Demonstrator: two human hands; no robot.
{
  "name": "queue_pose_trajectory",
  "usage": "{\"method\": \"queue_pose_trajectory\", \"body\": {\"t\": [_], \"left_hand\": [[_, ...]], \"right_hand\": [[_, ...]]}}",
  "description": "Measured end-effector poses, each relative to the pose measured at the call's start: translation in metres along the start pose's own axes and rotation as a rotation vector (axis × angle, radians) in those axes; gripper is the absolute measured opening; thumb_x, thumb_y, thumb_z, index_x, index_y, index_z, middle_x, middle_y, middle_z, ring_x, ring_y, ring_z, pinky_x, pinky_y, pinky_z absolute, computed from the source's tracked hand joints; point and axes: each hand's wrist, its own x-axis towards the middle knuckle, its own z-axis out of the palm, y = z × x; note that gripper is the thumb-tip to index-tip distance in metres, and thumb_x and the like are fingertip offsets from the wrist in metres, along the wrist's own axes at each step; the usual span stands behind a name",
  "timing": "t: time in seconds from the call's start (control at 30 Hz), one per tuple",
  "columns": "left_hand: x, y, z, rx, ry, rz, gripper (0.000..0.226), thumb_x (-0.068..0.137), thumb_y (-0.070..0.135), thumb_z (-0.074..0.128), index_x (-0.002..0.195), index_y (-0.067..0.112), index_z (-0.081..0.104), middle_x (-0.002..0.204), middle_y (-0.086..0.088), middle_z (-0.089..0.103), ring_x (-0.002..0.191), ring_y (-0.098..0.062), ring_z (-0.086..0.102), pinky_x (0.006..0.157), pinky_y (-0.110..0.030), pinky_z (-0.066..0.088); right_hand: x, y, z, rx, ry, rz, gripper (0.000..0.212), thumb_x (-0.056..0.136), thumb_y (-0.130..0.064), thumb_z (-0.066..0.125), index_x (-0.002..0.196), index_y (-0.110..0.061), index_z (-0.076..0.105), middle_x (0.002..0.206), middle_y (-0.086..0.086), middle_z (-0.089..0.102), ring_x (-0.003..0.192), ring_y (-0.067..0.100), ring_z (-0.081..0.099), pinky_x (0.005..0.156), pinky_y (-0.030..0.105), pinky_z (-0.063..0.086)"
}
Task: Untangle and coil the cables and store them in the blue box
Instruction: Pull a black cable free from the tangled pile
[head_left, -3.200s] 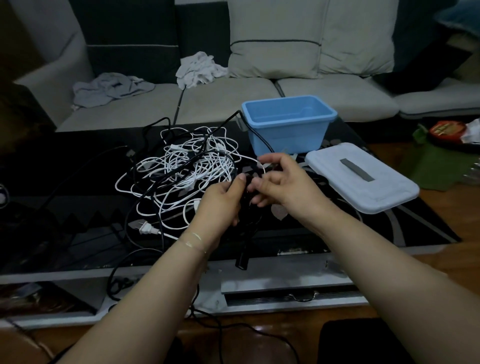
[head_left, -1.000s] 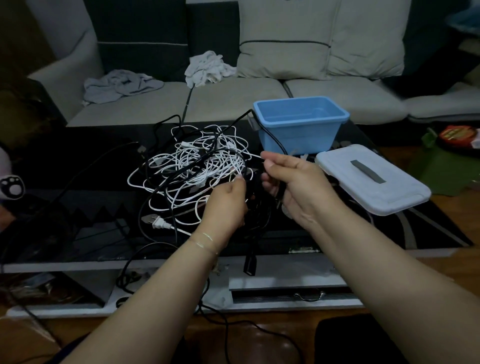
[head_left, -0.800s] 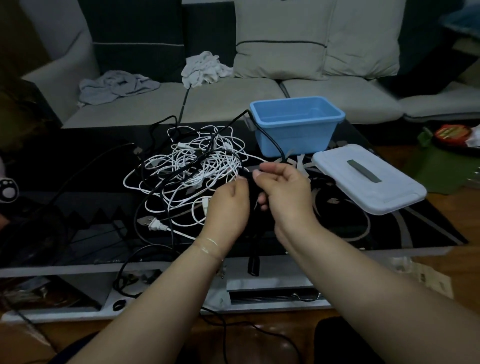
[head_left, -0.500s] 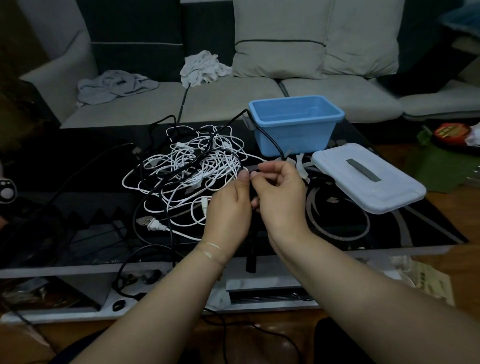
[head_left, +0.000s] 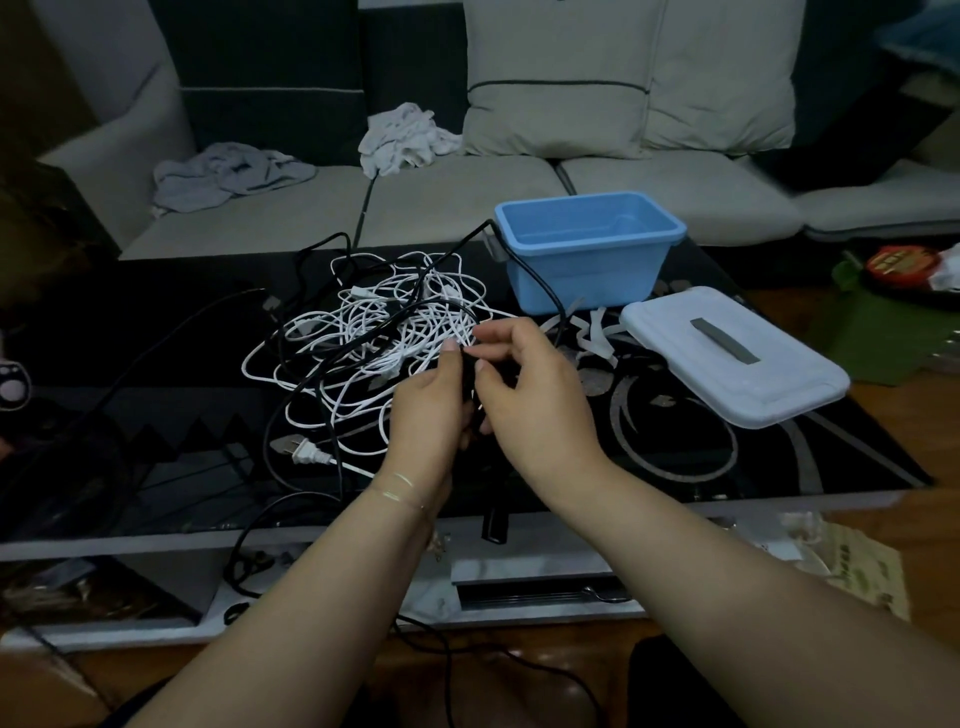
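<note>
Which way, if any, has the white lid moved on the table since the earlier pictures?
No. The white lid lies just right of the blue box, by its front corner, exactly as before; only the camera shifted slightly.

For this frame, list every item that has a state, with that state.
blue box: open, nothing visible inside
white lid: off, flat on table
white cables: tangled in a pile
black cable: gripped by both hands
left hand: gripping black cable
right hand: pinching black cable
</note>
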Motion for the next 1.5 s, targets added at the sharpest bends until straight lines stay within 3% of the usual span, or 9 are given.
{"method": "queue_pose_trajectory", "body": {"t": [0.53, 0.6, 0.67, 0.73, 0.83, 1.07, 1.17, 1.3, 1.5], "left_hand": [[0.007, 0.015, -0.006, 0.042, -0.125, 0.034, 0.037, 0.099, 0.026, 0.045, 0.063, 0.018, 0.042, 0.036, 0.007, 0.026, 0.031, -0.007, 0.019, 0.037, -0.021, 0.016], [0.008, 0.020, -0.011, 0.083, -0.190, 0.029, 0.034, 0.099, 0.029, 0.045, 0.067, 0.019, 0.044, 0.035, 0.007, 0.026, 0.030, -0.008, 0.018, 0.038, -0.021, 0.015], [0.009, 0.021, -0.016, 0.137, -0.245, 0.043, 0.036, 0.099, 0.031, 0.046, 0.065, 0.018, 0.046, 0.036, 0.007, 0.027, 0.030, -0.007, 0.019, 0.035, -0.016, 0.014], [0.008, 0.021, -0.017, 0.190, -0.305, 0.063, 0.038, 0.099, 0.032, 0.047, 0.065, 0.016, 0.046, 0.037, 0.007, 0.027, 0.031, -0.007, 0.019, 0.033, -0.015, 0.015], [0.004, 0.022, -0.015, 0.224, -0.382, 0.086, 0.032, 0.100, 0.032, 0.045, 0.083, 0.005, 0.052, 0.039, 0.006, 0.026, 0.032, -0.007, 0.018, 0.033, -0.014, 0.016], [-0.003, 0.021, -0.011, 0.263, -0.388, 0.151, 0.040, 0.099, 0.032, 0.045, 0.071, 0.004, 0.050, 0.034, 0.006, 0.030, 0.029, -0.009, 0.025, 0.045, -0.026, 0.024], [-0.003, 0.019, -0.012, 0.298, -0.367, 0.201, 0.042, 0.099, 0.032, 0.046, 0.072, 0.001, 0.051, 0.035, 0.008, 0.031, 0.031, -0.009, 0.025, 0.038, -0.018, 0.019], [0.000, 0.017, -0.015, 0.329, -0.325, 0.274, 0.048, 0.099, 0.030, 0.047, 0.064, -0.002, 0.046, 0.039, 0.004, 0.030, 0.034, -0.010, 0.025, 0.037, -0.019, 0.019], [-0.001, 0.013, -0.017, 0.571, -0.281, 0.567, 0.053, 0.093, 0.040, 0.053, 0.052, 0.007, 0.043, 0.048, -0.003, 0.036, 0.046, -0.009, 0.030, 0.048, -0.033, 0.027]], "right_hand": [[0.010, -0.007, -0.031, -0.173, -0.040, -0.077, 0.031, 0.083, -0.033, 0.067, 0.112, -0.033, 0.055, 0.114, -0.013, 0.052, 0.097, 0.002, 0.055, 0.084, 0.033, 0.047], [0.021, -0.007, -0.050, -0.136, -0.151, -0.009, 0.037, 0.078, -0.038, 0.074, 0.110, -0.037, 0.055, 0.107, -0.016, 0.058, 0.080, -0.007, 0.053, 0.078, 0.026, 0.045], [0.029, -0.005, -0.065, -0.030, -0.369, 0.116, 0.046, 0.072, -0.038, 0.078, 0.113, -0.033, 0.058, 0.111, -0.015, 0.062, 0.087, -0.010, 0.056, 0.084, 0.022, 0.046], [0.032, 0.002, -0.069, 0.106, -0.525, 0.193, 0.058, 0.065, -0.036, 0.078, 0.118, -0.027, 0.057, 0.120, -0.008, 0.062, 0.110, 0.001, 0.058, 0.097, 0.023, 0.046], [0.031, 0.009, -0.064, 0.313, -0.634, 0.279, 0.064, 0.063, -0.021, 0.073, 0.124, -0.013, 0.054, 0.119, 0.012, 0.065, 0.110, 0.019, 0.063, 0.096, 0.030, 0.050], [0.027, 0.007, -0.061, 0.247, -0.675, 0.306, 0.037, 0.080, 0.000, 0.069, 0.113, 0.009, 0.055, 0.099, 0.025, 0.066, 0.081, 0.022, 0.065, 0.074, 0.027, 0.055], [0.025, 0.008, -0.056, 0.183, -0.644, 0.293, 0.029, 0.082, -0.002, 0.067, 0.105, 0.013, 0.059, 0.103, 0.033, 0.064, 0.085, 0.029, 0.061, 0.084, 0.039, 0.049], [0.024, 0.007, -0.052, 0.127, -0.564, 0.262, 0.021, 0.080, -0.009, 0.071, 0.093, 0.008, 0.065, 0.080, 0.016, 0.064, 0.074, 0.023, 0.058, 0.073, 0.034, 0.045], [0.025, 0.011, -0.061, 0.325, -0.709, 0.376, 0.025, 0.080, 0.004, 0.065, 0.106, 0.008, 0.064, 0.100, 0.021, 0.065, 0.093, 0.027, 0.061, 0.092, 0.035, 0.049]]}}
